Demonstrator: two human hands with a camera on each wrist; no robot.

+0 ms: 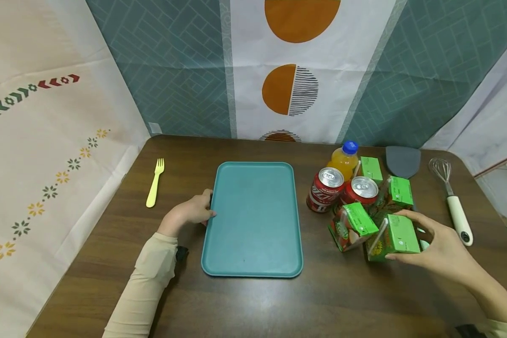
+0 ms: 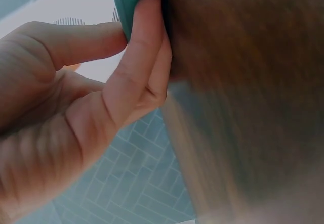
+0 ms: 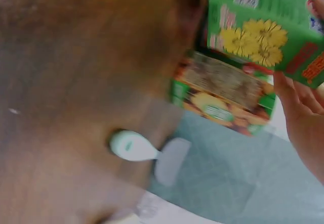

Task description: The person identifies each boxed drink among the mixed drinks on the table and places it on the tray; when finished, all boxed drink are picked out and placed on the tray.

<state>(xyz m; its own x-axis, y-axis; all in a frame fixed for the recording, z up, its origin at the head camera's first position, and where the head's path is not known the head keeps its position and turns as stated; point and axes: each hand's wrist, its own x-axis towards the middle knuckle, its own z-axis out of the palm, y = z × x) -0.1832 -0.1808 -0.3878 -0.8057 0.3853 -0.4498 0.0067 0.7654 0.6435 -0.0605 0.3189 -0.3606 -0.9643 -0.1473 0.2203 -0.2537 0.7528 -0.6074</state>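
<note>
My left hand [image 1: 193, 210] pinches the left edge of a teal rectangular tray [image 1: 253, 220]. In the left wrist view the thumb lies on one side of the tray's rim [image 2: 123, 6] and the fingers on the other. At the right, my right hand [image 1: 441, 244] grips a green drink carton [image 1: 401, 237] with a straw on its side, thumb at the near side and fingers at the far side. Yellow flowers show on this carton [image 3: 253, 37] in the right wrist view. Another green carton [image 1: 355, 225] stands tilted just left of it.
Two red soda cans [image 1: 323, 190], an orange juice bottle [image 1: 344, 159] with a blue cap and more green cartons [image 1: 399, 190] cluster behind. A grey-headed spatula [image 1: 402, 160] and a whisk [image 1: 458, 213] lie at the right. A yellow fork [image 1: 154, 188] is at the far left.
</note>
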